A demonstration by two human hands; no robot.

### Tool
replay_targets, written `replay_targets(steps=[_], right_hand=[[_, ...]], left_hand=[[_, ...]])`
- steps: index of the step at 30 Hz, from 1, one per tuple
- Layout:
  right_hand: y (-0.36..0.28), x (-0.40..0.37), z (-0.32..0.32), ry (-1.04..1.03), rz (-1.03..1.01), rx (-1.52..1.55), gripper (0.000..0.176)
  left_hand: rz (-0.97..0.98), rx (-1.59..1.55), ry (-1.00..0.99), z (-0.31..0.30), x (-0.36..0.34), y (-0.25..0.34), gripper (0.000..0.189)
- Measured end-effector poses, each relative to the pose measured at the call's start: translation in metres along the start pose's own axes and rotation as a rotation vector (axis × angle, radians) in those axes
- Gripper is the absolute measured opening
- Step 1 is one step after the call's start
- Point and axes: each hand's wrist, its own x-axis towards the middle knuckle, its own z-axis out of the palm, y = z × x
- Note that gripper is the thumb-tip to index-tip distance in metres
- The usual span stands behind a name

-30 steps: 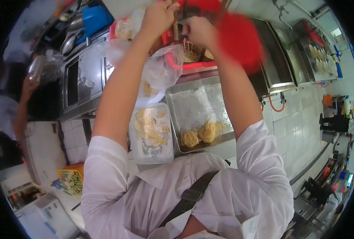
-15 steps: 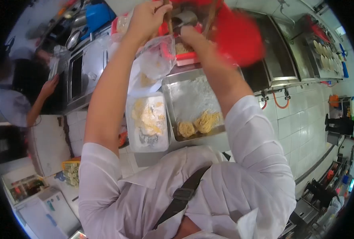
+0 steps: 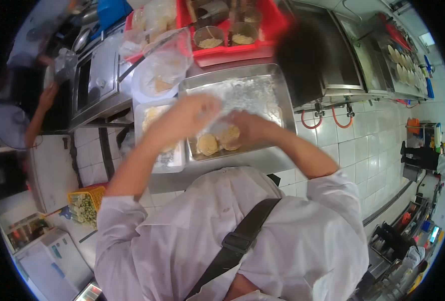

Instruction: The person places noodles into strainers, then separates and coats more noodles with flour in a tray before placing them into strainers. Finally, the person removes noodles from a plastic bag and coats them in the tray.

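My left hand (image 3: 200, 111) is over the left part of a metal tray (image 3: 288, 120), smeared by motion, so its fingers do not show clearly. Beside it, my right hand (image 3: 250, 128) reaches down at a noodle nest (image 3: 229, 136) and partly covers it. Whether it grips the nest I cannot make out. A second noodle nest (image 3: 207, 145) lies to the left in the near corner of the tray. White flour is scattered over the tray's floor. Left of the tray stands a white plastic tub (image 3: 174, 163) with pale, floury contents, partly hidden by my left forearm.
Beyond the tray sits a red bin (image 3: 222, 59) holding round containers with noodles. A clear plastic bag (image 3: 169, 60) lies over a white bowl (image 3: 142, 83). A blurred dark shape (image 3: 305, 55) is at the tray's far right. A co-worker's arm (image 3: 42, 108) is at far left.
Both hands have come back from the red bin to the near noodle nests. The red blurred shape at the right is gone and a dark one shows there. The view has shifted.
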Motion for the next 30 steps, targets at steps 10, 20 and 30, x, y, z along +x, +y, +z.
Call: replay_targets(steps=[10,20,30], right_hand=[[0.059,-0.037,-0.013,0.062,-0.088,0.537,0.031],[0.07,-0.033,-0.019,0.317,-0.039,0.588,0.047],[0.098,-0.035,-0.091,0.372,0.01,0.351,0.029]], left_hand=[[-0.317,0.416,-0.12,0.095,-0.016,-0.014,0.055],[-0.283,-0.115,0.456,0.141,0.034,-0.002,0.047],[-0.387,0.041,0.679,0.085,0.023,0.021,0.033]])
